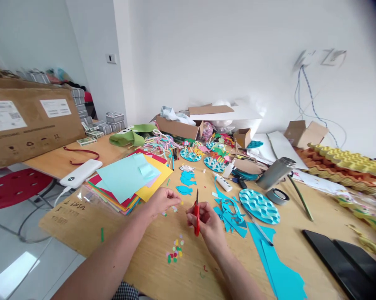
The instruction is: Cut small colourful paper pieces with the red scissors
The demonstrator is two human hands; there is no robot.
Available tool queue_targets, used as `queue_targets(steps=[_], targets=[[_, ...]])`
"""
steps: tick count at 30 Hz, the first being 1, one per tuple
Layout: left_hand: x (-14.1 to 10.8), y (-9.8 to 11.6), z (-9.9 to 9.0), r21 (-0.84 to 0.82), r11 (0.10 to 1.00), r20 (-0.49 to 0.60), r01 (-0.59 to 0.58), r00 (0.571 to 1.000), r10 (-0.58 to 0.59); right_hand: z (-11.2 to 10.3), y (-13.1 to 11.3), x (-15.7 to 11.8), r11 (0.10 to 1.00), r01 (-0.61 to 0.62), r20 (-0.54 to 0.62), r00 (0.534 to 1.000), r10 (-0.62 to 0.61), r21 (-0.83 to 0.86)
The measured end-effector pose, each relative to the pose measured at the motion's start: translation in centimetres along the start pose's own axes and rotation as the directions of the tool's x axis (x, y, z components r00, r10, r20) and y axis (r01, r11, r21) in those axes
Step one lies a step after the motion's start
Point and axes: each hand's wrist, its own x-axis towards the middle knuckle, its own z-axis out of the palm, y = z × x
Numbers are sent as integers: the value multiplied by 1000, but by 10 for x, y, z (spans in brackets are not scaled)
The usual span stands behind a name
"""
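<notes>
Red-handled scissors (pixel 197 223) are in my right hand (pixel 208 227), their blades pointing up and away from me. My left hand (pixel 164 201) is closed in a pinch, with a tiny yellow paper piece (pixel 182 203) at its fingertips. Small pale paper dots lie under and beside that hand. Nearer to me is a scatter of coloured paper dots (pixel 174 255) in green, red, yellow and lilac. Beyond both hands lie blue paper fish (pixel 184 190) in a column. Blue paper scraps (pixel 230 214) are heaped right of my right hand.
Coloured paper sheets (pixel 125 175) are stacked at left beside a white power bank (pixel 80 173). At right are a wavy-patterned blue oval (pixel 259 206), a glue bottle (pixel 223 182), a metal flask (pixel 277 173), a tape roll (pixel 277 196), and a black tablet-like object (pixel 334 262). Egg trays (pixel 340 166) stand further right.
</notes>
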Motion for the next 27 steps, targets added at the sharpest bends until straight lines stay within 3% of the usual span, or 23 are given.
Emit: queue_targets(steps=[3, 7, 12, 27], targets=[[-3, 0, 18, 24, 999, 7, -30, 1000, 30, 0, -1, 0, 1000, 14, -27, 1000, -13, 15], [-3, -2, 28, -35, 998, -1, -59, 998, 59, -2, 1, 2, 1000, 26, -80, 996, -26, 3], [-1, -6, 30, -75, 995, -9, -62, 998, 62, -2, 2, 3, 999, 33, -117, 993, -34, -7], [-4, -10, 34, 145, 970, 34, -197, 980, 194, 3, -2, 2, 998, 25, -139, 990, -33, -56]])
